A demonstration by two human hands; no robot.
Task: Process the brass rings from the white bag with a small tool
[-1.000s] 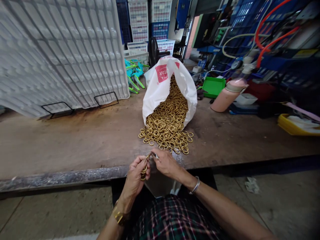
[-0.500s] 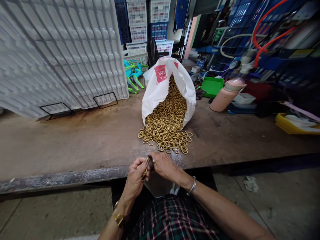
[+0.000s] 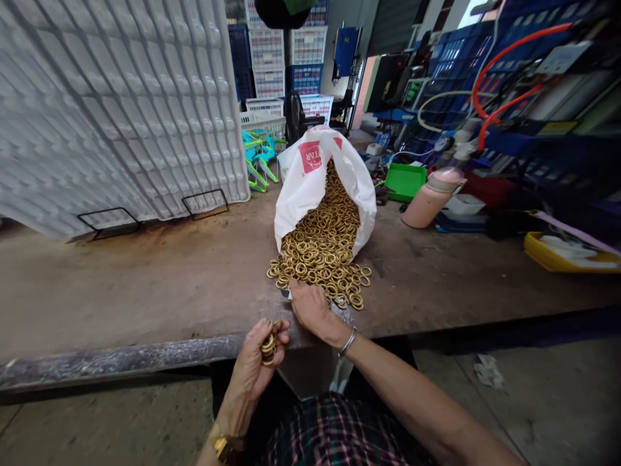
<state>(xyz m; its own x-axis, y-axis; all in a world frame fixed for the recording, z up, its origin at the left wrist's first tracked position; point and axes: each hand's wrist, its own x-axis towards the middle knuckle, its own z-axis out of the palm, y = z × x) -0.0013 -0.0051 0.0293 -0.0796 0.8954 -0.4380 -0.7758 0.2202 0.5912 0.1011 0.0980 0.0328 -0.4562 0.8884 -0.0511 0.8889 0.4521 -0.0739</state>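
A white bag [image 3: 298, 188] with red print lies on its side, and a heap of brass-coloured rings [image 3: 323, 249] spills from its mouth onto the table. My left hand [image 3: 255, 356] is closed around several of these rings [image 3: 268, 349], over the table's front edge. At the near left side of the heap, my right hand [image 3: 313, 309] pinches a small dark flat tool [image 3: 284, 293] with a pale part near the fingers. Most of that tool is hidden, so its kind cannot be made out.
White ribbed plastic trays [image 3: 145, 97] stand upright at the left on black wire stands. To the right of the bag are a green tray [image 3: 406, 182], a pink bottle [image 3: 431, 200] and a yellow tray [image 3: 557, 257]. Stacked crates [image 3: 305, 48] fill the back.
My right hand has moved away from my left hand, forward to the ring heap, with the dark tool. My left hand has turned, showing the rings in it, and sits slightly lower.
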